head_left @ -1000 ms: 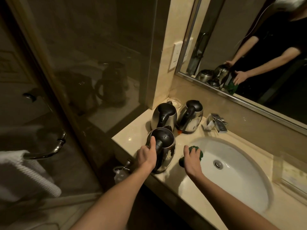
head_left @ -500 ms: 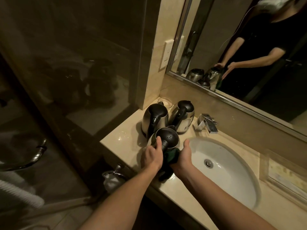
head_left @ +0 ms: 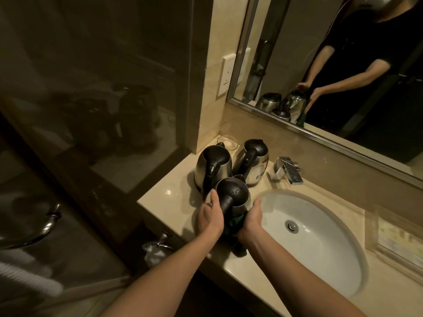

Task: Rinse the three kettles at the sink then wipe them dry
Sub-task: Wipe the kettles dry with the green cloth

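Two rear kettles (head_left: 214,165) stand side by side on the surface (head_left: 164,191), left of the sink (head_left: 320,236). The front kettle (head_left: 232,193) stands just before them, between your hands. Your left hand (head_left: 210,219) wraps its fingers round that kettle's left side. Your right hand (head_left: 251,219) presses a dark green cloth (head_left: 235,225) to its right side, but the fingers are hidden, so I cannot tell their curl.

Dim bathroom, warm yellow light glowing.
A beige stone counter (head_left: 160,197) is running under a steel-framed mirror (head_left: 286,53); a white socket (head_left: 226,76) is sitting on the beige pillar (head_left: 210,115) beside it. At left a dark glass partition (head_left: 91,88) is reflecting the counter; a chrome bar (head_left: 47,226) is curving across it, a blurred white towel (head_left: 23,277) showing below.
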